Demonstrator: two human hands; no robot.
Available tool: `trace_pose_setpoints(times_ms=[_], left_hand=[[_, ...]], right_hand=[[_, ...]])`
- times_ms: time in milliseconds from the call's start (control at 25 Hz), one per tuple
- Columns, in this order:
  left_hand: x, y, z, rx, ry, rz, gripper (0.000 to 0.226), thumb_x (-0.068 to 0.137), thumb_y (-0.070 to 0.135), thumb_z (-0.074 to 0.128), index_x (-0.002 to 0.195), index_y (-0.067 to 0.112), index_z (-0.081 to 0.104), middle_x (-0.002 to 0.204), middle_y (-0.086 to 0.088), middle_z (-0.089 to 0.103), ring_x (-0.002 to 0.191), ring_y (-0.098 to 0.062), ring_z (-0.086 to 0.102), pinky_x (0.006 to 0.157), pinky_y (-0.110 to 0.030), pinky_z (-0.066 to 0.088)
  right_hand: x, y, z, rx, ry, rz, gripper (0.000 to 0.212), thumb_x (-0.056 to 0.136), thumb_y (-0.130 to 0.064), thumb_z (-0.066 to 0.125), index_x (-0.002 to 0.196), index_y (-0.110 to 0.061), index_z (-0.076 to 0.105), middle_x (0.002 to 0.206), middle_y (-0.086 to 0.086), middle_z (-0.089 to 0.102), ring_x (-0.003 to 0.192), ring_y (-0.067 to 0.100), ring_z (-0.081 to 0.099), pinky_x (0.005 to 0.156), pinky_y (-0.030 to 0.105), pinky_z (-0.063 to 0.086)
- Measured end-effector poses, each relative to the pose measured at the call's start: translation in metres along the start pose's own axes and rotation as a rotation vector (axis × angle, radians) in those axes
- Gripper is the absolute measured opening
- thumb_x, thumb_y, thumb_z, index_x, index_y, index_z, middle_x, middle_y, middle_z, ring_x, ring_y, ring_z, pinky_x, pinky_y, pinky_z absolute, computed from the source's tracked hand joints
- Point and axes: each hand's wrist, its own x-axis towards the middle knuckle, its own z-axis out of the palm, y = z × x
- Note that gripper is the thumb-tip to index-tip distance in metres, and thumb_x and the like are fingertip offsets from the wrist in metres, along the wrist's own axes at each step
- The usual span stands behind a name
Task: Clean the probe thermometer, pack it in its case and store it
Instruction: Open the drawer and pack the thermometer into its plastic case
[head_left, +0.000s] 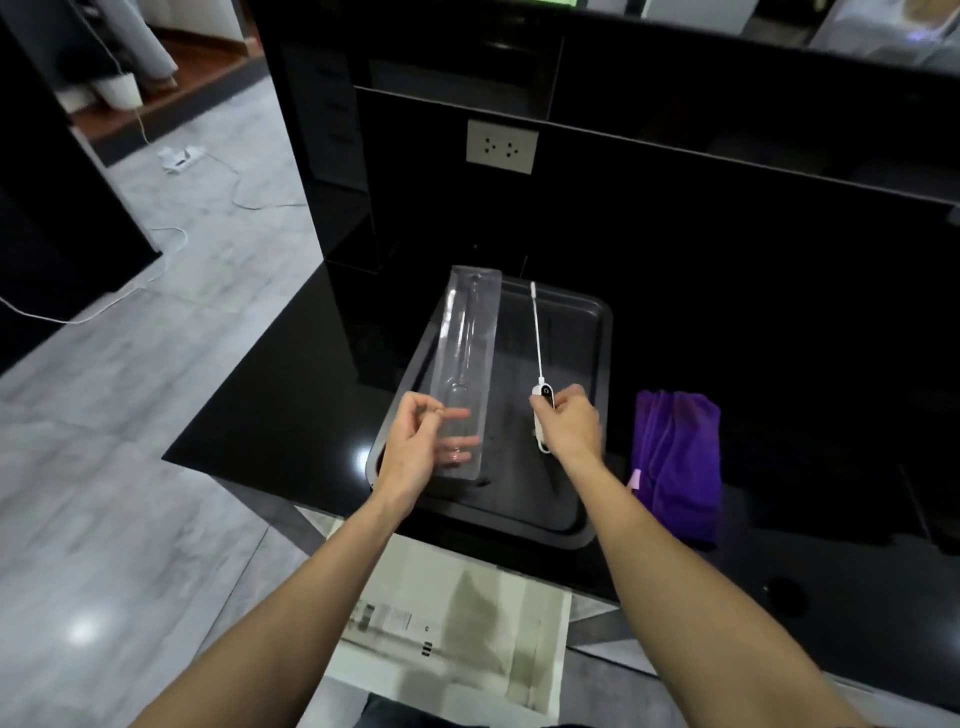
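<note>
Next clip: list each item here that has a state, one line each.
Probe thermometer: out of its case, held by the right hand, probe pointing away.
Clear case: empty, held by the left hand.
Purple cloth: folded, lying on the counter.
Dark tray: on the counter.

No text can be read. Dark print is seen on the paper (452, 639) below the desk (291, 384), and a mark on the thermometer (542, 410), both too blurred.
</note>
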Motion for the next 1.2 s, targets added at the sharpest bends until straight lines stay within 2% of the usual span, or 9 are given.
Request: trace_pose_setpoints(times_ms=[80, 160, 320, 480, 600, 800, 960, 1120, 1200], left_hand=[[0.003, 0.002, 0.000, -0.029, -0.013, -0.010, 0.012, 0.102, 0.015, 0.040, 0.091, 0.016, 0.043, 0.103, -0.005, 0.075, 0.077, -0.034, 0.074, 0.050, -0.025, 0.057], [0.006, 0.003, 0.000, -0.070, -0.022, -0.025, 0.011, 0.102, 0.014, 0.041, 0.092, 0.017, 0.045, 0.105, -0.006, 0.074, 0.080, -0.035, 0.074, 0.049, -0.022, 0.054], [0.012, 0.006, 0.001, -0.171, -0.096, -0.056, 0.013, 0.101, 0.014, 0.044, 0.107, 0.023, 0.052, 0.113, -0.007, 0.072, 0.084, -0.031, 0.073, 0.061, -0.029, 0.058], [0.011, 0.007, 0.000, -0.260, -0.207, -0.085, 0.031, 0.101, 0.020, 0.044, 0.130, 0.027, 0.052, 0.120, -0.007, 0.068, 0.089, -0.024, 0.071, 0.074, -0.031, 0.058], [0.006, 0.008, -0.001, -0.316, -0.241, -0.114, 0.036, 0.102, 0.025, 0.041, 0.137, 0.028, 0.049, 0.124, -0.009, 0.065, 0.089, -0.018, 0.070, 0.073, -0.026, 0.057], [0.000, 0.010, 0.001, -0.327, -0.237, -0.126, 0.035, 0.102, 0.031, 0.039, 0.135, 0.033, 0.050, 0.125, -0.006, 0.065, 0.087, -0.013, 0.068, 0.066, -0.021, 0.054], [-0.004, 0.007, 0.002, -0.336, -0.284, -0.135, 0.038, 0.104, 0.032, 0.036, 0.140, 0.034, 0.046, 0.128, -0.004, 0.066, 0.107, -0.021, 0.065, 0.088, -0.037, 0.049], [-0.006, 0.003, 0.004, -0.375, -0.281, -0.179, 0.037, 0.103, 0.030, 0.038, 0.138, 0.035, 0.050, 0.134, 0.001, 0.062, 0.126, -0.018, 0.055, 0.104, -0.039, 0.042], [-0.006, -0.001, 0.002, -0.416, -0.279, -0.194, 0.037, 0.103, 0.029, 0.040, 0.137, 0.033, 0.051, 0.135, 0.000, 0.062, 0.126, -0.020, 0.056, 0.097, -0.035, 0.048]], right_hand=[[-0.012, -0.005, -0.001, 0.572, -0.064, 0.163, 0.027, 0.088, -0.025, 0.073, 0.098, -0.009, 0.054, 0.089, 0.017, 0.071, 0.070, 0.026, 0.071, 0.065, 0.037, 0.057], [-0.027, -0.009, -0.004, 0.981, -0.130, 0.268, 0.017, 0.087, -0.013, 0.073, 0.095, -0.007, 0.060, 0.080, 0.012, 0.069, 0.063, 0.017, 0.070, 0.061, 0.029, 0.059], [-0.055, -0.017, -0.006, 1.295, -0.254, 0.384, 0.006, 0.092, -0.010, 0.066, 0.095, -0.004, 0.066, 0.075, 0.009, 0.072, 0.063, 0.015, 0.073, 0.057, 0.025, 0.059], [-0.071, -0.032, -0.007, 1.264, -0.285, 0.337, 0.026, 0.100, -0.019, 0.055, 0.112, 0.001, 0.067, 0.079, 0.007, 0.065, 0.063, 0.013, 0.060, 0.058, 0.023, 0.050], [-0.078, -0.040, -0.005, 1.309, -0.273, 0.355, 0.040, 0.103, -0.028, 0.046, 0.120, 0.004, 0.064, 0.080, 0.007, 0.061, 0.065, 0.013, 0.054, 0.061, 0.024, 0.042], [-0.085, -0.046, 0.001, 1.260, -0.164, 0.328, 0.018, 0.096, -0.012, 0.058, 0.104, -0.002, 0.070, 0.090, 0.010, 0.071, 0.075, 0.014, 0.065, 0.067, 0.025, 0.049], [-0.094, -0.055, 0.012, 0.897, -0.042, 0.174, 0.009, 0.084, -0.010, 0.074, 0.094, -0.011, 0.075, 0.087, 0.009, 0.078, 0.078, 0.020, 0.074, 0.069, 0.030, 0.058], [-0.100, -0.065, 0.024, 0.461, 0.166, 0.043, 0.018, 0.070, -0.023, 0.086, 0.077, -0.026, 0.069, 0.068, -0.008, 0.074, 0.064, 0.004, 0.071, 0.064, 0.023, 0.053], [-0.103, -0.068, 0.029, 0.307, 0.201, -0.027, 0.021, 0.067, -0.030, 0.087, 0.077, -0.027, 0.069, 0.067, -0.012, 0.071, 0.065, 0.000, 0.068, 0.061, 0.020, 0.050]])
